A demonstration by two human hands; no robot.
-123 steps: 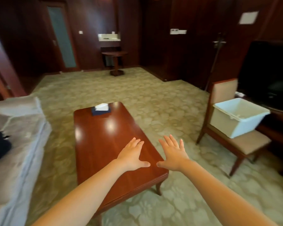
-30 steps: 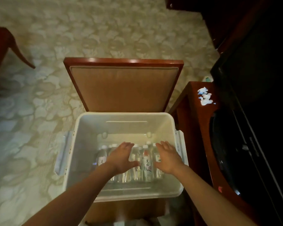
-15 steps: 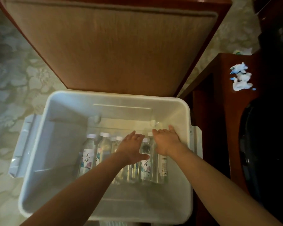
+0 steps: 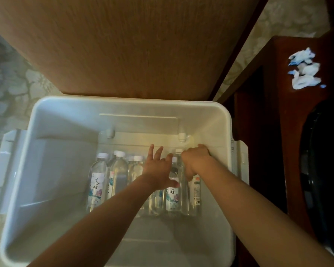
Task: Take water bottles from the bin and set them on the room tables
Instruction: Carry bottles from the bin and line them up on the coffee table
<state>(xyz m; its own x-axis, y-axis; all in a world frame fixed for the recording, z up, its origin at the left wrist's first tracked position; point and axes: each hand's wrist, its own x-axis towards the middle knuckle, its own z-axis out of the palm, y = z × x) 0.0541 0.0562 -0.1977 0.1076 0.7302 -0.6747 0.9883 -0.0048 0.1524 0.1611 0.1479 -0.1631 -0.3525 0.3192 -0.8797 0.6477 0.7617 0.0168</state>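
Stock: clear plastic water bottles (image 4: 118,176) with white screw caps and printed floral labels, several, full to the eye. They lie side by side in one row on the floor of the white plastic storage bin (image 4: 66,151), caps to the far wall, toward the right half of it. The left half of the floor shows no bottles.

Bin: stands against the tan upholstered chair back (image 4: 123,45). The dark red wooden cabinet (image 4: 274,132) is just to its right, with crumpled white-and-blue wrappers (image 4: 305,70) on top.

Left hand (image 4: 158,170): fingers straight and spread above the middle of the row, holding nothing. Contact with the bottles cannot be told.

Right hand (image 4: 196,160): fingers curled down over the shoulder of the rightmost bottle (image 4: 196,189), thumb along its near side, apparently gripping it close to the right wall.

Handling, as judged: each bottle is moderately heavy for its size, since it is full. The walls are thin and will give under a hard squeeze. The smooth round body rolls readily and may be slick. The contents are not fragile, and the caps appear sealed.

Best hold: wrap round the upper body or the labelled waist, where the label adds grip, not the cap alone. Lifting one may set its neighbours rolling.
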